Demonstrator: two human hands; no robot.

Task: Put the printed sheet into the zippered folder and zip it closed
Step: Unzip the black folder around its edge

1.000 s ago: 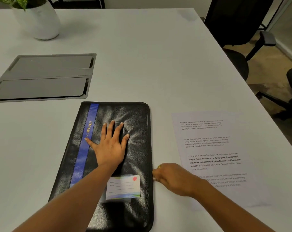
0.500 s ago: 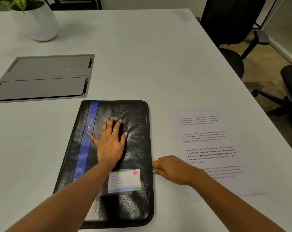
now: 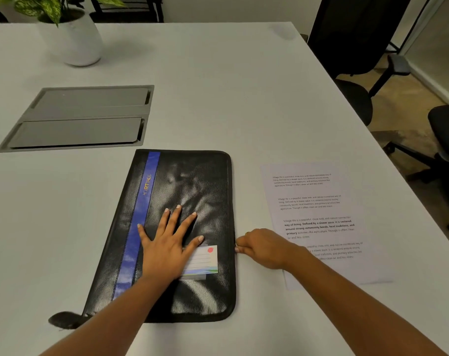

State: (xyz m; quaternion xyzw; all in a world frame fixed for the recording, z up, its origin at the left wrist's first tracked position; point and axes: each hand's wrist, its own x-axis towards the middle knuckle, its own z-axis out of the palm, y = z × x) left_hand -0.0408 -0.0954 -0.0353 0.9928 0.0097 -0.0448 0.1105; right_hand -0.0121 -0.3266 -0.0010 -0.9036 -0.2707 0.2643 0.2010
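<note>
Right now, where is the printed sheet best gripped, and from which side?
Probably its near right corner, coming from the right. The printed sheet lies flat on the table, so a free corner must be peeled up; the right forearm covers its near left corner while the right hand pinches at the edge of the zippered folder.

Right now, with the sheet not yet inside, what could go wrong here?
The right hand pinches the zipper while its forearm lies over the sheet: pulling may drag or crease it. The left hand presses the folder only at its middle, so it may swivel.
</note>
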